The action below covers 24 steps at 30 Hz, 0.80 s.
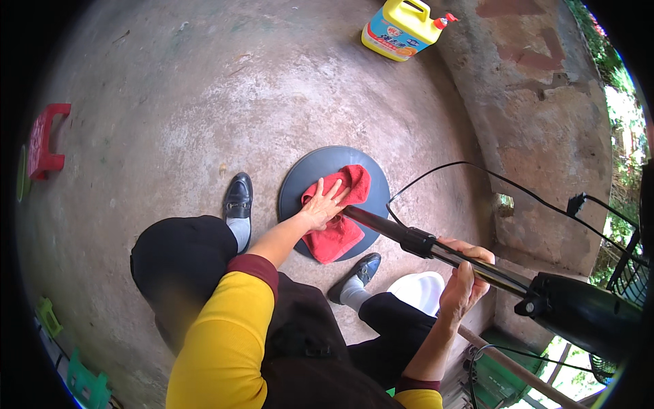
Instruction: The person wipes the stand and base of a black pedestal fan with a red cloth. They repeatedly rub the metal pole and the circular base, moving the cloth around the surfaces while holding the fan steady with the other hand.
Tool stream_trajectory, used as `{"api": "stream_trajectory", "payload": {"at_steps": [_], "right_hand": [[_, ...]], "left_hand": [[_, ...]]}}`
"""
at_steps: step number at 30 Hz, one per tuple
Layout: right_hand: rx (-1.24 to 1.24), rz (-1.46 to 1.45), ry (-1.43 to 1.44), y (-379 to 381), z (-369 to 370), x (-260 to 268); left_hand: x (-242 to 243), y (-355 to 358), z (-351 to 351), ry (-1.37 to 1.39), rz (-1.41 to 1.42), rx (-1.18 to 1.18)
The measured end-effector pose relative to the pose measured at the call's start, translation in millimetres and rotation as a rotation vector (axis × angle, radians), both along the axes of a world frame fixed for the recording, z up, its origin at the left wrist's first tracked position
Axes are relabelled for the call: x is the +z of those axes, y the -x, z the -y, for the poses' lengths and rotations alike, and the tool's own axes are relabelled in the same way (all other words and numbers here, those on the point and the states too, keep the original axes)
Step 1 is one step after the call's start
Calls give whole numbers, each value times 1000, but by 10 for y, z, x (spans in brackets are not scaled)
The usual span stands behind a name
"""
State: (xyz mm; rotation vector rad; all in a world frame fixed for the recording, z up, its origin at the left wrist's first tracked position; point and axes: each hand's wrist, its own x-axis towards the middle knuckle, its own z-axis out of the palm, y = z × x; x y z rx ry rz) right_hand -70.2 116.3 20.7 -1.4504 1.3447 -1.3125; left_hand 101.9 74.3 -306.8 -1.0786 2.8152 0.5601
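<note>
A pedestal fan stands before me on its round dark base, its pole rising towards the lower right. My left hand lies spread on a red cloth, pressing it on the base beside the foot of the pole. My right hand is closed around the upper, shiny part of the pole, between the black collar and the black fan housing. A black power cord loops from near the base to the right.
A yellow detergent jug with a red pump stands on the concrete floor by a low wall. A white basin is beside my right leg. Small plastic stools, one red and one green, are at the left. A pole slants at lower right.
</note>
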Motion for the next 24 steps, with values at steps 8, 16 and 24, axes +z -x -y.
{"api": "stream_trajectory", "payload": {"at_steps": [8,16,24], "right_hand": [[-21,-47,18,-42,24,-6],[-35,-39,-10,-13,17,7],[-72,-202,6,-62,-1,53]], "left_hand": [[-179,54,385,105,81,-14],[-502,30,3,172,245,746],[-98,424,-1615,-620,162,612]]}}
